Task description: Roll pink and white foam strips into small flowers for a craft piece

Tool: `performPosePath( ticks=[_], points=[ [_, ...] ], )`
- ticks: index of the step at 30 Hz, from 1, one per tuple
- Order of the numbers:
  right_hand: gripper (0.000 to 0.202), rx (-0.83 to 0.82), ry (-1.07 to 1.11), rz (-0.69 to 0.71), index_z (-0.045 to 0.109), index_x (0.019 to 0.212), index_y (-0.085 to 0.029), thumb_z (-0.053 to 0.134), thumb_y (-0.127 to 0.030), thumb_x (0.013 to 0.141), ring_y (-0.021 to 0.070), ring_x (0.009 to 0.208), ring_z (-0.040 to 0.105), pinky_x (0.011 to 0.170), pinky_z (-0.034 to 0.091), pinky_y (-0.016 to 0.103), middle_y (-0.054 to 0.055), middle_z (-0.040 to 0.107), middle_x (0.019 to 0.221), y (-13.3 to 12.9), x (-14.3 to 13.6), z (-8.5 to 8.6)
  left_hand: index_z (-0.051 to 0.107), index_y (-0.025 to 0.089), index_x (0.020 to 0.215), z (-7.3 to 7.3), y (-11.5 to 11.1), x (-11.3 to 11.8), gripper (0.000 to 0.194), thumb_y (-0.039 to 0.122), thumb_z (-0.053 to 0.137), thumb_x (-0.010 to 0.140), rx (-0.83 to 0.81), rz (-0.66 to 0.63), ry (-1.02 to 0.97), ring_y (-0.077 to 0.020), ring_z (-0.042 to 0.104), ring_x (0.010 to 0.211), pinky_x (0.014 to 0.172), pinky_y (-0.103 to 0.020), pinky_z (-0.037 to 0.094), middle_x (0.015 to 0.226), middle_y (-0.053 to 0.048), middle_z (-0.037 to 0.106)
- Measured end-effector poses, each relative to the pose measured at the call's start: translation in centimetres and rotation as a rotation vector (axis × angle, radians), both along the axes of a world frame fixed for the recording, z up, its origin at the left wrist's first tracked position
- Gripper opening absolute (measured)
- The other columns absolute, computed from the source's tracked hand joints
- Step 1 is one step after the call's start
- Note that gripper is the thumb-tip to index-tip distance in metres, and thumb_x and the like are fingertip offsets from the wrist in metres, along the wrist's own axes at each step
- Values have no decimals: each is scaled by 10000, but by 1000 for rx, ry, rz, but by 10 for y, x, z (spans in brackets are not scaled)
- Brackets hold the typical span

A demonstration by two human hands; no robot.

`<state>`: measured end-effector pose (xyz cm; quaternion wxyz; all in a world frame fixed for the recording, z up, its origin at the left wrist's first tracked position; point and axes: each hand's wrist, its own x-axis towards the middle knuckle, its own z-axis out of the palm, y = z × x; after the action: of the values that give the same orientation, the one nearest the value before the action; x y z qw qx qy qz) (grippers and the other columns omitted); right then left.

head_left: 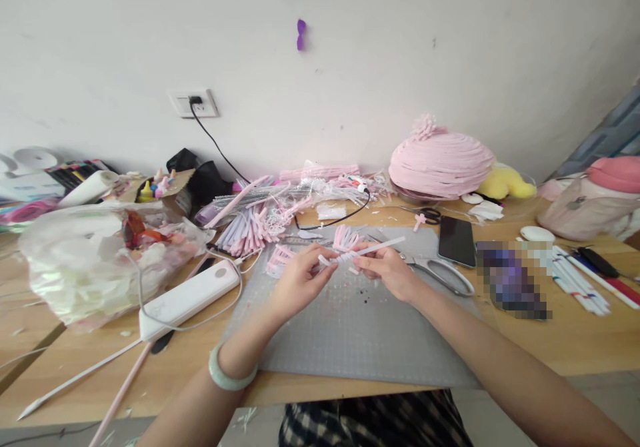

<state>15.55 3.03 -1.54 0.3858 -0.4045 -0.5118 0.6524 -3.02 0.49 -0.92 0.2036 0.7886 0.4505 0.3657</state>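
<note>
Head view: left hand, right hand pinch pale stem inside desk's front edge; probably light, bendy; best held near ends.

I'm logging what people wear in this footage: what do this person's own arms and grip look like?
The left forearm and right forearm show no sleeves. A smooth, rounded, pale green bangle circles the left wrist; the right wrist has none. The left grip and right grip are ungloved. No cables or markings are visible on either.
</note>
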Motion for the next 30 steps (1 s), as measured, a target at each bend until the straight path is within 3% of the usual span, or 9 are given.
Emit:
performPosePath(
  ticks=[7,17,24,30],
  points=[
    [408,50,-53,-34,604,854,-141,688,-427,576,42,411,264,424,158,221,-80,427,483,-4,-2,-3,584,165,826,-7,0,0,184,341,551,784,-59,117,-40,-87,413,528,495,-208,333,676,7,552],
    [324,112,-112,-26,624,829,-157,679,-387,608,55,435,320,435,195,219,-57,458,511,-7,0,-2,559,166,777,0,-3,-1,149,314,549,795,-53,58,-74,-94,387,548,520,-215,311,639,26,490],
    [291,134,-156,-15,627,815,-157,670,-379,631,66,450,360,444,237,219,-53,457,514,-7,1,0,545,171,806,-1,-2,2,169,333,569,764,-229,73,-117,-76,324,489,487,-208,271,602,57,425],
    [254,204,-157,-23,642,777,-167,677,-369,626,88,503,466,482,358,222,-26,540,572,-9,0,1,519,165,737,4,-3,5,195,356,547,767,-356,25,-256,-76,302,503,482,-207,245,574,63,375]
  ],
)
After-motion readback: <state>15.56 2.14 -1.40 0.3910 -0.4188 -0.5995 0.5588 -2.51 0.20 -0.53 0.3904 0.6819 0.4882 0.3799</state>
